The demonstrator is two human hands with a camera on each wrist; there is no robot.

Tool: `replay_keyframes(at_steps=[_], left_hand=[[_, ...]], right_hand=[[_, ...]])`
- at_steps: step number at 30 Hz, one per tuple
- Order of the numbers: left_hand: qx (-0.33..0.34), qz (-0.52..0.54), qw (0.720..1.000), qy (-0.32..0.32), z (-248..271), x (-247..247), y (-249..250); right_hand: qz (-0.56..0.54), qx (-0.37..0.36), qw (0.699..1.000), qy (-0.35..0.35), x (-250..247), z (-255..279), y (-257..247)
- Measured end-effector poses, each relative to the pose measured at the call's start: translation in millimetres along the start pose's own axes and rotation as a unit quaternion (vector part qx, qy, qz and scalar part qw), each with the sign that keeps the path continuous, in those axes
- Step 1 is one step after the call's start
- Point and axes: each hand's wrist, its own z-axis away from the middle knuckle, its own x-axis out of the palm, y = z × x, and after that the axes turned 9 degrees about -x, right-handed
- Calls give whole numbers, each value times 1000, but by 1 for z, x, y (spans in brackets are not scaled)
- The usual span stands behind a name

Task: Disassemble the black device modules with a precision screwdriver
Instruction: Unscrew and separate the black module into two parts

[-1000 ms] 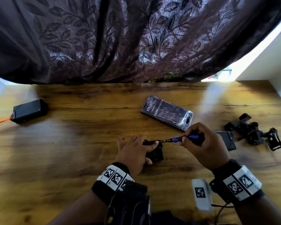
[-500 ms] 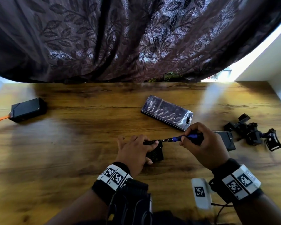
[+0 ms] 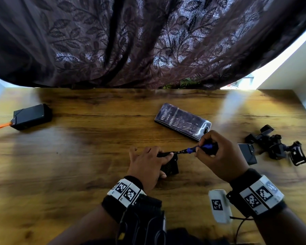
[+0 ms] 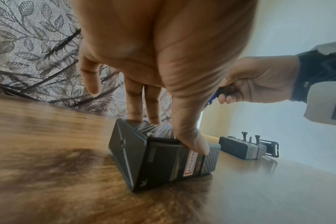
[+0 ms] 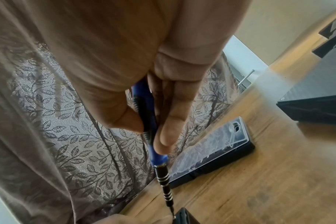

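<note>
A small black module (image 3: 170, 168) with a ribbed top stands on the wooden table (image 3: 78, 156) in front of me. My left hand (image 3: 147, 161) holds it down, fingers on the ribbed top and thumb pinching the near face of the module (image 4: 163, 160). My right hand (image 3: 217, 156) grips a blue-handled precision screwdriver (image 3: 193, 149) held nearly level. In the right wrist view, thumb and fingers pinch the screwdriver (image 5: 160, 169), and its tip meets the top edge of the module (image 5: 184, 218). The screw itself is hidden.
A clear-lidded bit case (image 3: 182, 122) lies behind my right hand. Another black module (image 3: 247, 153) and a cluster of black mount parts (image 3: 279, 147) lie to the right. A black box with an orange cable (image 3: 31, 116) sits far left. A dark curtain (image 3: 148, 41) hangs behind the table.
</note>
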Motion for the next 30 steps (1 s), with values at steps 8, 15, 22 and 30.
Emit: replay_keyframes(at_steps=[8, 15, 22, 30], left_hand=[[-3, 18, 1000, 0, 0, -2, 0], [-35, 79, 996, 20, 1, -5, 4], [-56, 63, 996, 28, -1, -8, 9], [-80, 63, 994, 50, -3, -6, 16]], right_hand=[[83, -55, 987, -125, -8, -23, -23], [160, -162, 938, -259, -4, -65, -47], [270, -233, 865, -354, 7, -82, -65], [289, -210, 844, -400, 8, -73, -75]])
